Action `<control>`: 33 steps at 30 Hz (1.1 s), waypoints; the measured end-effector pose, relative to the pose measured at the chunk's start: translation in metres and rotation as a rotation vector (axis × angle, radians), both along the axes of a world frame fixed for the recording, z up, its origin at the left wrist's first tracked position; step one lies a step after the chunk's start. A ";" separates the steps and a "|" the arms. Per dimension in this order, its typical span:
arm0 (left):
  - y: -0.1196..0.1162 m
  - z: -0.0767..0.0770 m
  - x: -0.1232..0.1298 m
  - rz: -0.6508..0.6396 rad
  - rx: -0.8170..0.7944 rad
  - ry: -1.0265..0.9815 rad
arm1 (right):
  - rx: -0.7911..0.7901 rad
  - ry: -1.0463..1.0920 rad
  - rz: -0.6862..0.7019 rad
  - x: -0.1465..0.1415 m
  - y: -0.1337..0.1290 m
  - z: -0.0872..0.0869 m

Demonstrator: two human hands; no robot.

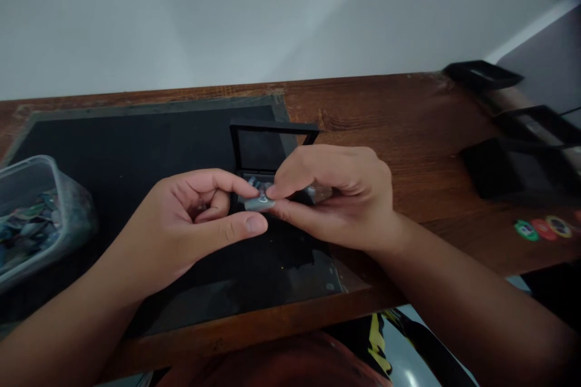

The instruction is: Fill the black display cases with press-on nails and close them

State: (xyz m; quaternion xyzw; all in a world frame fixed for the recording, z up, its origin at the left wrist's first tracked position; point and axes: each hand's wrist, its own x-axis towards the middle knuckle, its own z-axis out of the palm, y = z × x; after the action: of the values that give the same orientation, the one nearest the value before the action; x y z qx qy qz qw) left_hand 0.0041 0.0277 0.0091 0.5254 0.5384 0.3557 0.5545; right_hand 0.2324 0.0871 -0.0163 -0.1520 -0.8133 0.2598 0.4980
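A small grey plastic packet (259, 202) with white lettering is pinched between the thumb and index finger of my right hand (338, 196). The index fingertip of my left hand (195, 217) touches the packet's left end. Its thumb is stretched out just below, apart from the packet, while the other left fingers curl inward. Some clear, crinkled plastic shows under my right hand. Right behind the hands, a black-framed case (275, 127) stands with its lid raised; my hands cover much of its lower part.
On the left is a clear plastic tub (59, 178) holding many small mixed pieces. A dark mat (149, 139) lies on the wooden table (385, 115). Black frames (483, 75) sit at the right, with several round coloured discs (526, 230) near the front edge. A wall rises behind.
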 end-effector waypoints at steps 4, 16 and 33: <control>0.001 0.002 0.001 0.014 -0.004 0.043 | -0.012 -0.009 0.007 0.000 -0.001 0.000; 0.001 -0.001 -0.003 -0.016 0.042 0.123 | -0.028 0.012 0.002 -0.001 -0.005 0.003; 0.000 0.004 0.001 0.149 0.203 0.117 | -0.036 -0.009 0.006 0.001 -0.007 0.005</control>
State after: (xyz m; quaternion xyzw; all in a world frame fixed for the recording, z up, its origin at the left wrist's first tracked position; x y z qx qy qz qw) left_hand 0.0049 0.0279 0.0131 0.5572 0.5685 0.4175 0.4381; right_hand 0.2335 0.0806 -0.0111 -0.1595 -0.8111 0.2753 0.4909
